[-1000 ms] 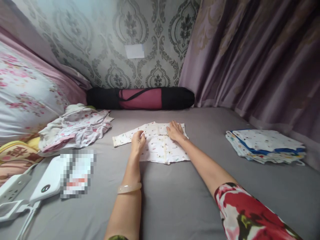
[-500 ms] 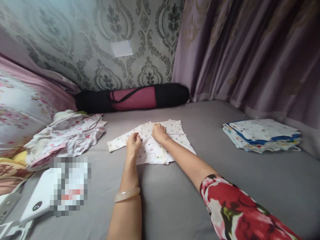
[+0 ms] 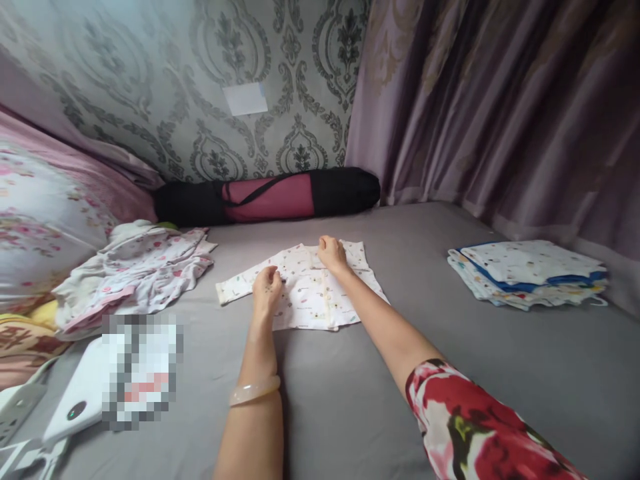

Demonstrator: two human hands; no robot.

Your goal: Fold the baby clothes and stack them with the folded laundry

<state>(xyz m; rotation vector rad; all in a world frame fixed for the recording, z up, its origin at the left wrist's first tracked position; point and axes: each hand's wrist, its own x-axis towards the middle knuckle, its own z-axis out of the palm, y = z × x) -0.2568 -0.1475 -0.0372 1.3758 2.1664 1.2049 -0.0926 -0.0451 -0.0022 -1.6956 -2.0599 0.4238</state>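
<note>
A white baby shirt (image 3: 303, 293) with small coloured prints lies spread on the grey bed sheet, its left-hand sleeve (image 3: 235, 287) stretched out to the side. On that side, where the sleeve joins the body, my left hand (image 3: 267, 288) rests with curled fingers closed on the cloth; the fingertips are partly hidden. My right hand (image 3: 333, 255) is closed on the fabric by the neckline at the shirt's far edge. The forearm passes over the right part of the shirt and hides some of it. A yellowish trim strip runs down the shirt's front.
To the right sits a stack of folded printed clothes (image 3: 530, 270). A loose heap of clothes (image 3: 145, 267) lies on the left, with a white phone (image 3: 80, 390) nearer me and a power strip (image 3: 20, 410) beside it. A long black and maroon bag (image 3: 270, 197) lies along the wall.
My right hand has moved a little to the right and away from me along the shirt's upper part. My left hand has stayed in place.
</note>
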